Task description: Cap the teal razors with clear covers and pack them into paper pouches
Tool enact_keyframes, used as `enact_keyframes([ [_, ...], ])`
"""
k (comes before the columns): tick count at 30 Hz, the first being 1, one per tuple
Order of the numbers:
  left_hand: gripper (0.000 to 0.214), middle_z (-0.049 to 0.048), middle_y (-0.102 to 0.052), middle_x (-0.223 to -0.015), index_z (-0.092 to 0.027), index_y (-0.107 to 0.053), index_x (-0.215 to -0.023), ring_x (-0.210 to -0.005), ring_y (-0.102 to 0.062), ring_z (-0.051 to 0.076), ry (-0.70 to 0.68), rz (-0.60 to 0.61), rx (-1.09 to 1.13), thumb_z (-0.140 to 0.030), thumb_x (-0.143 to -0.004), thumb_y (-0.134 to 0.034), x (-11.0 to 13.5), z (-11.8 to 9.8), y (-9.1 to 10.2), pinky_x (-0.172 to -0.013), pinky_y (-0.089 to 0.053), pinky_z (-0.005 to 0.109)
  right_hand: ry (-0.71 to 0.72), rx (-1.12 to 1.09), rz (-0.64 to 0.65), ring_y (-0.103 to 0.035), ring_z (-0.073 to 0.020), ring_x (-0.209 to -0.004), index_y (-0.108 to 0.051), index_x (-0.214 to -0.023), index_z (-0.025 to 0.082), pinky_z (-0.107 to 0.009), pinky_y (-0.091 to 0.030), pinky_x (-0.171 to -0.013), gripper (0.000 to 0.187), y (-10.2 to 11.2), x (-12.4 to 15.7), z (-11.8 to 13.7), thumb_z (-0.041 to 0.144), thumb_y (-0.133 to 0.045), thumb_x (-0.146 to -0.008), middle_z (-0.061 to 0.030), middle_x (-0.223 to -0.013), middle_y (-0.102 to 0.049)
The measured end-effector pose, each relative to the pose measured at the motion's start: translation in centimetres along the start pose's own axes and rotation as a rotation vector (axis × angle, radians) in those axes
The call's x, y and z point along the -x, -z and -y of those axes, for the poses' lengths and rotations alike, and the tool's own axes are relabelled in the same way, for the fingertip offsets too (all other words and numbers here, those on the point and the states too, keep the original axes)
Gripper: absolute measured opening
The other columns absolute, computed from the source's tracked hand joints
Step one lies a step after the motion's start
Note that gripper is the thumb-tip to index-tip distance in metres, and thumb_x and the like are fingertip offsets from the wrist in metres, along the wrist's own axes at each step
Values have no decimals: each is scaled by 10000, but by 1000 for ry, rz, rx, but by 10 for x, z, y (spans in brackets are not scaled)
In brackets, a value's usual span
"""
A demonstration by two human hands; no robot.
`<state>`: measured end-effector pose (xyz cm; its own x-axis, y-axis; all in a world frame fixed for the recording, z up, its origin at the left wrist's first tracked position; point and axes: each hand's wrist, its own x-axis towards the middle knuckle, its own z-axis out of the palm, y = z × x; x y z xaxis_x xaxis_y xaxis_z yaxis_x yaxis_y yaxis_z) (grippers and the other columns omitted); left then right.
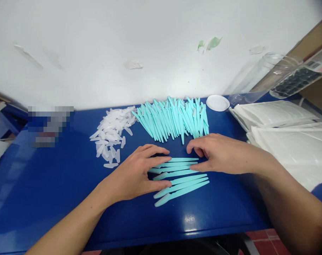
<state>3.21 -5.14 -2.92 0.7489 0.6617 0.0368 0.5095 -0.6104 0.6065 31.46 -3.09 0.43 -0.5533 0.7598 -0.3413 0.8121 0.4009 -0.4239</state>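
Observation:
Several teal plastic sticks lie side by side in a row on the blue table, between my hands. My left hand rests on the row's left ends, fingers stretched flat and apart, holding nothing. My right hand sits at the row's right ends, fingers curved and touching the upper sticks; I cannot see anything gripped in it. Behind them a large heap of the same teal sticks lies against the wall. To its left is a pile of clear plastic caps.
A white lid and a clear plastic jar on its side lie at the back right. White padded envelopes are stacked on the right. A calculator leans at the far right. A white wall bounds the table's back.

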Motion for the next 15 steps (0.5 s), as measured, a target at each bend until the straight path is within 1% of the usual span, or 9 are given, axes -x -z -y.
enact_keyframes([
  [3,584,71,-556,-1502,-310,-579,-1434,-1410,-462,313,-56,-7,-6,-465,-893,-735,-1,1,-4,-1143,-423,511,-13,-75,-82,-542,-148,-619,-687,-905,234,-282,-349,-602,304,5,3,-6,530,-632,-863,14,-687,-639],
  [6,670,55,-493,-1565,-331,-473,-1515,-1482,-388,305,-121,12,-28,-483,-908,-714,-1,0,-8,-1198,-366,546,-68,-114,-262,-504,-126,-547,-681,-839,220,-280,-331,-579,335,7,1,-12,527,-571,-916,26,-606,-604],
  [9,685,36,-386,-1631,-336,-380,-1564,-1533,-290,287,-192,73,-102,-513,-955,-640,-2,-3,-10,-1256,-261,549,-158,-126,-422,-536,-128,-562,-694,-828,214,-284,-342,-591,347,6,-4,-17,517,-557,-929,14,-634,-639],
  [12,645,24,-311,-1661,-325,-352,-1579,-1553,-210,287,-223,154,-175,-519,-999,-559,-4,-8,-11,-1275,-198,549,-195,-123,-498,-543,-129,-549,-699,-790,212,-290,-350,-595,351,4,-9,-18,495,-551,-936,16,-609,-636],
  [15,625,29,-327,-1654,-321,-372,-1570,-1548,-216,302,-243,169,-178,-505,-1003,-558,-5,-9,-12,-1272,-192,563,-215,-99,-534,-535,-131,-548,-707,-793,210,-291,-356,-597,329,3,-13,-17,471,-561,-931,15,-600,-625],
])
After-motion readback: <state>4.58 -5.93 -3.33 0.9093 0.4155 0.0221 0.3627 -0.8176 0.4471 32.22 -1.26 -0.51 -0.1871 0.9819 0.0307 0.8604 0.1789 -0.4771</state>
